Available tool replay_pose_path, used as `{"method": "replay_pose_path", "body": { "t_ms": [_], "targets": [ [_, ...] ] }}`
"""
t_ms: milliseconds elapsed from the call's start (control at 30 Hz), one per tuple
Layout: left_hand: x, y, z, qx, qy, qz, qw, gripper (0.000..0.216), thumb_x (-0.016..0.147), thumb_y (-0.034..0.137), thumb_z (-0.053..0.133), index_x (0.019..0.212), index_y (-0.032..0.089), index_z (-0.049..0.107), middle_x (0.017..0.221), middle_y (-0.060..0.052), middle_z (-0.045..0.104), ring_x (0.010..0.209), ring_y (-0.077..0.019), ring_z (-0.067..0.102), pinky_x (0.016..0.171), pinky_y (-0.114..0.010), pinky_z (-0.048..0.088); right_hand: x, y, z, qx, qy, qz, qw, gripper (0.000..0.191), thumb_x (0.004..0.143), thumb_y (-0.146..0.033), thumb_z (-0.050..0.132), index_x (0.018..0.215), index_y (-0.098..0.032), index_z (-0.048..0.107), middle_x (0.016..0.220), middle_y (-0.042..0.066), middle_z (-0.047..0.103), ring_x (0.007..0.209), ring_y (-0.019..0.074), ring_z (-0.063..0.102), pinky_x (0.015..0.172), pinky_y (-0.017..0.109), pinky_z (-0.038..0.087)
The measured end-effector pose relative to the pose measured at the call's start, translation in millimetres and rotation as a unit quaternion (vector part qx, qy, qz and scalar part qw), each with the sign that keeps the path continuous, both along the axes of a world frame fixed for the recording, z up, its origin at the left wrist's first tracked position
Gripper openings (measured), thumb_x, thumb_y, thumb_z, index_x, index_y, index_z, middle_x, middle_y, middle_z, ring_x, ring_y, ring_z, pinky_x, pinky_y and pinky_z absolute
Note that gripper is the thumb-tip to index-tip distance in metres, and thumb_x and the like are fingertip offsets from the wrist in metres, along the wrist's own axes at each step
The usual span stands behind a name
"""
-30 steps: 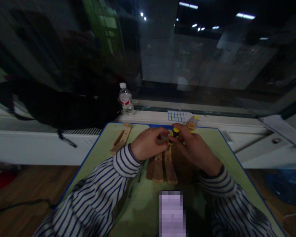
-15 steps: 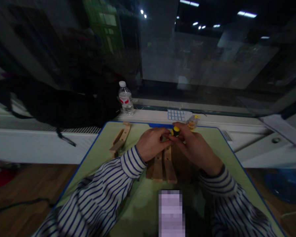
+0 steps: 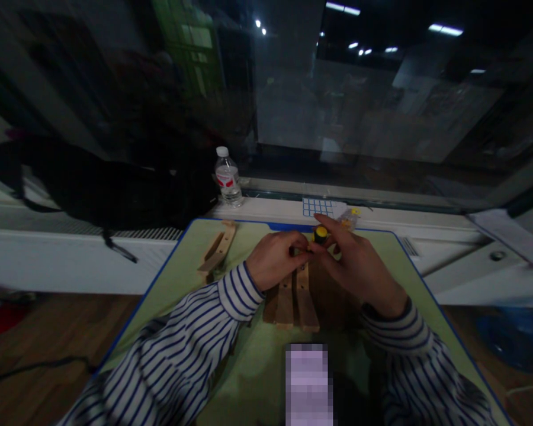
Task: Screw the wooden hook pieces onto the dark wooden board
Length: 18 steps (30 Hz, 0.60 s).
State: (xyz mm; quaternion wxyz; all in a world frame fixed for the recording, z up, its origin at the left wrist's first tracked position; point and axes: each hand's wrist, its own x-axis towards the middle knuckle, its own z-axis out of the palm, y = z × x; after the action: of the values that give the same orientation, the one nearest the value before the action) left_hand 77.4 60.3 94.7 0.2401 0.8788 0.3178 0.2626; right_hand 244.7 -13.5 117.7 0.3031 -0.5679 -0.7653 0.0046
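Yellow and black, the stubby round-ended screwdriver-like tool (image 3: 320, 234) stands with its bright yellow cap up and a dark band beneath, its lower end hidden by fingers, over the far middle part of the pale green table with a blue rim (image 3: 253, 373). From where I stand I count one such tool and two bare hands at it. The right hand (image 3: 362, 269) grasps the handle between thumb and fingers, the index finger stretched out past the cap; the left hand (image 3: 273, 260) is curled, fingertips at the tool's lower end, and I cannot tell whether they grip it. Under the hands, at the table's middle, two pale flat wooden bars with small dark holes (image 3: 308, 307) lie side by side on one dark brown wooden board (image 3: 337, 305). Near the table's far left corner is one bent pale wooden piece with holes (image 3: 224, 242). Beyond the table's far edge I see one clear plastic water bottle with a white cap (image 3: 228, 183), one white sheet with a blue grid (image 3: 317, 207) and one small clear packet with yellow on it (image 3: 350, 218).
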Motion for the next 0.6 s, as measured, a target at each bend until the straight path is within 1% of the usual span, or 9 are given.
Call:
{"method": "replay_pose_path", "body": {
  "t_ms": [133,267,433,600],
  "targets": [
    [0.5,1.5,-1.7,0.002,-0.005,0.001,1.0,0.016,0.08,0.031,0.063,0.089,0.019,0.066,0.088,0.0,0.07,0.079,-0.0152,0.065,0.07,-0.024,0.049,2.1,3.1,1.7,0.033,-0.005,0.03,0.999,0.038,0.091,-0.027,0.046,0.128,-0.019,0.048,0.109,0.009,0.067,0.09,0.0203,0.066,0.076,0.036,0.054],
    [0.6,2.4,-1.8,0.018,0.016,0.004,1.0,0.019,0.078,0.035,0.065,0.089,0.019,0.067,0.088,-0.001,0.07,0.079,-0.0164,0.064,0.071,-0.026,0.048,2.3,7.2,1.2,0.042,-0.002,0.043,0.998,0.033,0.091,-0.027,0.047,0.122,-0.017,0.053,0.112,0.01,0.066,0.098,0.0204,0.064,0.084,0.038,0.053],
    [0.3,2.0,-0.4,0.02,0.034,0.009,0.999,0.018,0.079,0.034,0.064,0.089,0.02,0.069,0.086,-0.001,0.07,0.08,-0.0171,0.064,0.071,-0.026,0.048,1.3,6.8,2.9,0.04,0.003,0.05,0.998,0.032,0.091,-0.026,0.047,0.121,-0.018,0.054,0.112,0.009,0.067,0.1,0.0205,0.064,0.085,0.039,0.053],
    [0.4,1.2,-0.2,0.006,0.027,0.003,1.0,0.018,0.08,0.033,0.062,0.091,0.022,0.071,0.086,-0.001,0.071,0.08,-0.0172,0.065,0.069,-0.025,0.048,1.2,5.7,3.7,0.044,0.001,0.049,0.998,0.033,0.091,-0.027,0.047,0.122,-0.019,0.055,0.112,0.01,0.067,0.099,0.0214,0.064,0.085,0.04,0.053]
  ]
}}
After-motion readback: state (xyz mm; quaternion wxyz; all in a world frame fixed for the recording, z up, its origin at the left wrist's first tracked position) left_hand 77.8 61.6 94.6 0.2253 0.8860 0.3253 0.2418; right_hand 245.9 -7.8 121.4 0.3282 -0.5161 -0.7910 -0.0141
